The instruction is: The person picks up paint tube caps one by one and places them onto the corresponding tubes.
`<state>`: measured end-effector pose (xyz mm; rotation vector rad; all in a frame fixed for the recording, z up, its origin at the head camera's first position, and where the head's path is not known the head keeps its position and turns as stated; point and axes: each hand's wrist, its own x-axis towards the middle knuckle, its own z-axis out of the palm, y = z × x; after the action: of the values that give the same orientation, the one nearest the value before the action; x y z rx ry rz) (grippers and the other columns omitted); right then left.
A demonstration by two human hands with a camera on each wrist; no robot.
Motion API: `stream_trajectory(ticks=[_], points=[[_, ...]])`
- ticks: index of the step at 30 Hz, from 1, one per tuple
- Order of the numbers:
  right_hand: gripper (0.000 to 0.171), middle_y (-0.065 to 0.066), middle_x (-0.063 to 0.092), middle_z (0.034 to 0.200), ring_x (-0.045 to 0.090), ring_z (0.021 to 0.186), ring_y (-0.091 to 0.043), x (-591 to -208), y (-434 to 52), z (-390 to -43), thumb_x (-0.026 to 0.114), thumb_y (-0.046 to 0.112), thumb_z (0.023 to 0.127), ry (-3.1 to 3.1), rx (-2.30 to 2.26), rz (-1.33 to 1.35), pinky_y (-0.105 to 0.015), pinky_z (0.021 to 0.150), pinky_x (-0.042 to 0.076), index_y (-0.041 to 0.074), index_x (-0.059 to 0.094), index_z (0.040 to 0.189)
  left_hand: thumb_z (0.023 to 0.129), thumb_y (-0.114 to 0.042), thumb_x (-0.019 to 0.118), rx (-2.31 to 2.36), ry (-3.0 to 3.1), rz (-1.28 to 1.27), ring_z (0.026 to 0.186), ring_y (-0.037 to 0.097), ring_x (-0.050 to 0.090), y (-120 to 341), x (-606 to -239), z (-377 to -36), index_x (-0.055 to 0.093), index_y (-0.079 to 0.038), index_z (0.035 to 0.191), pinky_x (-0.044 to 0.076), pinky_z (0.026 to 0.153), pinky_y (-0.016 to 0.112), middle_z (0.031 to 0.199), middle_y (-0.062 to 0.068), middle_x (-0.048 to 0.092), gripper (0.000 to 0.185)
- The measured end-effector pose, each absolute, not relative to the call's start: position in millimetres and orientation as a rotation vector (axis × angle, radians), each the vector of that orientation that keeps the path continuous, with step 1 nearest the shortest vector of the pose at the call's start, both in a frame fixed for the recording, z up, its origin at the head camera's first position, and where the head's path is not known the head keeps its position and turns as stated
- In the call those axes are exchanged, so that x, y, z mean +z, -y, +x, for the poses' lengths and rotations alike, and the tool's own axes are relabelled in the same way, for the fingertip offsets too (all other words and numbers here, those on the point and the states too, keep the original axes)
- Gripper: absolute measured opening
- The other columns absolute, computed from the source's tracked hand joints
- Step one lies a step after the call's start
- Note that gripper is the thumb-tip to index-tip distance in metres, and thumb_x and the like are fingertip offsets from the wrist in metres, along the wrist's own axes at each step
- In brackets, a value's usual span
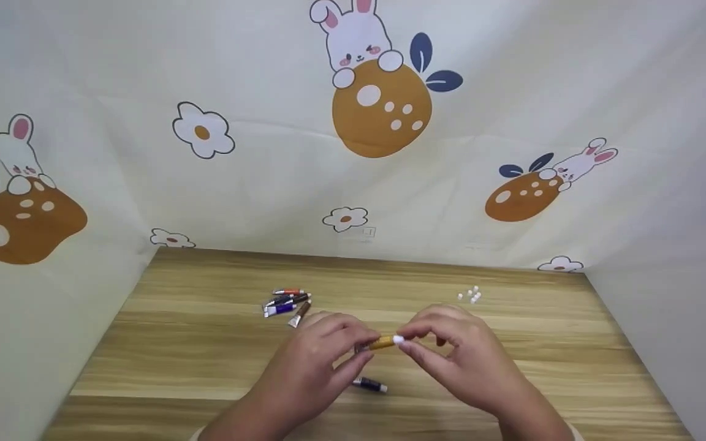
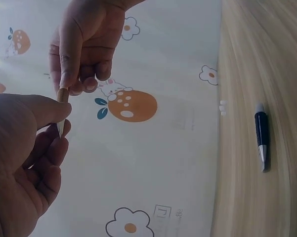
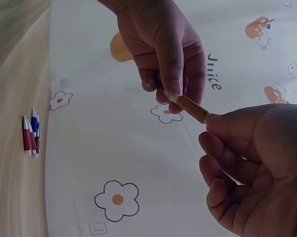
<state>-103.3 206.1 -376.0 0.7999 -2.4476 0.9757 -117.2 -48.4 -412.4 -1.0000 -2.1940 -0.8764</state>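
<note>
Both hands hold 1 ochre paint tube [image 1: 381,343] above the wooden table [image 1: 206,367]: the left hand [image 1: 316,361] pinches its body, the right hand [image 1: 463,355] pinches its white cap [image 1: 398,339] — apparently mid-twist. 5 tubes remain — 1 dark tube [image 1: 369,384] below, 4 clustered tubes [image 1: 285,303] left. Loose caps [image 1: 470,296] suggest capping or uncapping is partway through.

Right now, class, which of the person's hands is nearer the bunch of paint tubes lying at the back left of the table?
Left. The left hand is just in front of the bunch of paint tubes, pinching the yellow tube; the right hand holds its white cap end, farther right.
</note>
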Motion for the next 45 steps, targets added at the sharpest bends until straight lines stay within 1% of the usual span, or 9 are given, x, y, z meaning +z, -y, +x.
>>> stream_trajectory(ticks=[6,10,13,18,26,33,36,39,45], points=[[0.018,0.021,0.076,0.100,0.063,0.081,-0.004,-368,-221,-112,0.082,0.019,0.096,2.502,1.092,0.529,-0.024,0.070,0.054,0.035,0.081,0.102,0.090,-0.021,0.088,-0.906,2.352,-1.000,0.100,0.005,0.070,47,-427,-129,0.079,-0.026,0.110,0.058,0.092,0.032,0.108,-0.017,0.077,0.023],[0.015,0.015,0.076,0.095,0.064,0.080,-0.006,-371,-233,-131,0.081,0.015,0.096,2.507,1.162,0.357,-0.022,0.072,0.054,0.029,0.083,0.103,0.093,-0.023,0.085,-0.870,2.483,-1.052,0.103,0.008,0.072,45,-439,-138,0.079,-0.024,0.110,0.059,0.096,0.034,0.109,-0.013,0.079,0.019],[0.012,0.009,0.075,0.096,0.065,0.083,-0.007,-379,-243,-150,0.080,0.016,0.097,2.518,1.217,0.269,-0.020,0.074,0.054,0.023,0.083,0.106,0.093,-0.023,0.084,-0.830,2.547,-1.117,0.104,0.009,0.073,42,-449,-142,0.079,-0.023,0.110,0.058,0.098,0.035,0.110,-0.012,0.079,0.017],[0.012,0.001,0.076,0.099,0.066,0.088,-0.011,-396,-262,-179,0.079,0.019,0.099,2.475,1.304,0.169,-0.020,0.076,0.055,0.017,0.082,0.110,0.092,-0.020,0.084,-0.846,2.629,-1.154,0.104,0.007,0.072,39,-463,-149,0.079,-0.024,0.108,0.057,0.097,0.034,0.108,-0.013,0.079,0.017],[0.017,0.005,0.075,0.098,0.065,0.089,-0.012,-421,-292,-210,0.077,0.022,0.101,2.354,1.398,0.062,-0.020,0.074,0.055,0.012,0.081,0.113,0.091,-0.019,0.084,-0.909,2.651,-1.134,0.095,0.007,0.071,41,-484,-160,0.079,-0.021,0.101,0.058,0.090,0.030,0.101,-0.009,0.079,0.011],[0.027,0.007,0.074,0.092,0.063,0.086,-0.010,-448,-318,-233,0.076,0.029,0.101,2.399,1.433,-0.080,-0.019,0.072,0.053,0.007,0.079,0.116,0.091,-0.012,0.082,-1.015,2.729,-1.143,0.092,0.002,0.063,40,-494,-163,0.078,-0.020,0.095,0.056,0.086,0.028,0.097,-0.008,0.076,0.010],[0.031,0.006,0.074,0.096,0.063,0.088,-0.008,-461,-328,-241,0.076,0.030,0.101,2.436,1.444,-0.142,-0.018,0.075,0.053,0.005,0.078,0.120,0.091,-0.012,0.082,-1.064,2.782,-1.111,0.090,0.000,0.060,40,-496,-165,0.078,-0.021,0.095,0.054,0.084,0.027,0.095,-0.010,0.074,0.010],[0.036,0.002,0.075,0.104,0.063,0.092,-0.006,-472,-337,-246,0.075,0.031,0.102,2.479,1.445,-0.190,-0.016,0.078,0.053,0.004,0.075,0.126,0.091,-0.012,0.082,-1.094,2.806,-1.093,0.088,0.000,0.059,40,-499,-166,0.078,-0.021,0.094,0.053,0.083,0.025,0.094,-0.010,0.073,0.011],[0.047,-0.012,0.073,0.127,0.062,0.101,-0.008,-486,-352,-251,0.071,0.038,0.104,2.577,1.425,-0.289,-0.014,0.083,0.052,0.006,0.069,0.138,0.088,-0.007,0.082,-1.137,2.843,-1.083,0.085,0.002,0.059,41,-501,-166,0.077,-0.020,0.091,0.051,0.079,0.023,0.090,-0.008,0.073,0.015]])
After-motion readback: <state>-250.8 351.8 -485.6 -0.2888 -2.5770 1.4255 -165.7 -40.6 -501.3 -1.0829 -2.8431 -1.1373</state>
